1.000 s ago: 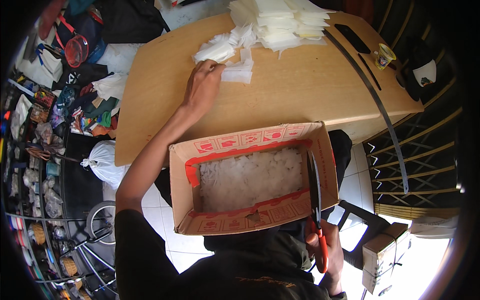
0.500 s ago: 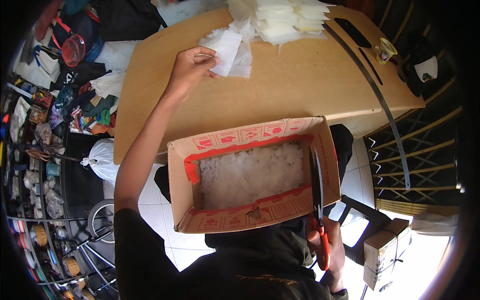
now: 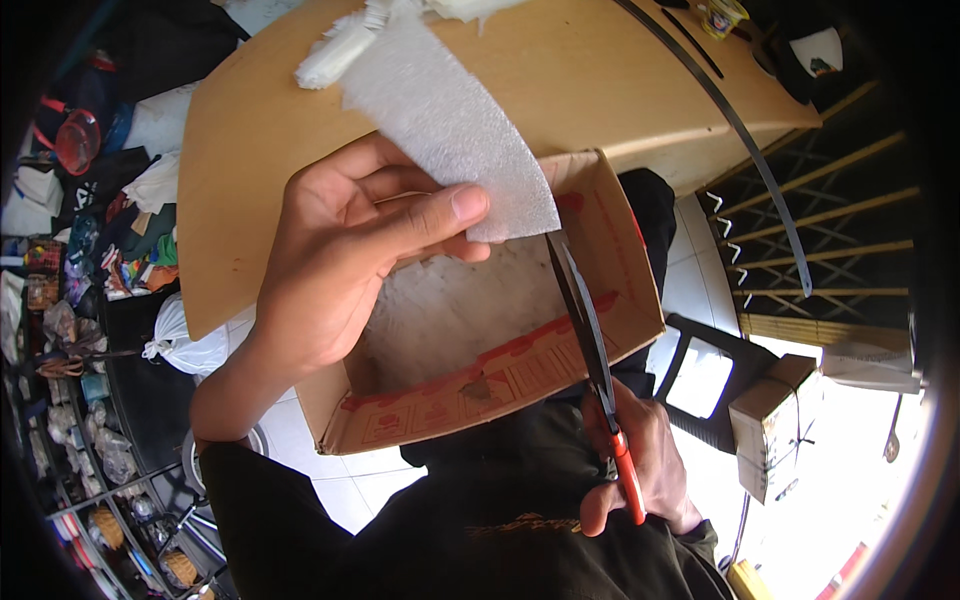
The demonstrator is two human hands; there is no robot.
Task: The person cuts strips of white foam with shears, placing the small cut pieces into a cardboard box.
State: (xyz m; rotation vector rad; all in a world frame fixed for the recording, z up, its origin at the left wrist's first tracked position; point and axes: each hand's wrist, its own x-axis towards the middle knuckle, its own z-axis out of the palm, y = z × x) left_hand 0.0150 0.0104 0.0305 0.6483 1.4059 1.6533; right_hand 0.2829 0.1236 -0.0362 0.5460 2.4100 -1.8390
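My left hand pinches a thin white foam sheet between thumb and fingers, holding it above the cardboard box. My right hand grips scissors with orange-red handles and dark blades. The blades point up and away from me, their tips close to the sheet's lower right corner. Whether they touch it I cannot tell. Inside the open box, which appears to rest on my lap, lies a layer of small white cut pieces. My left hand and the sheet hide part of the box.
Beyond the box is a wooden table with more white sheets on it. A long dark flat strip overhangs the table's right end. Right of me are a black stool and a tied carton. A white bag stands at left.
My left hand has come from the table toward me with the white sheet, now over the box. The scissors have moved slightly left, near the sheet. The view has shifted.
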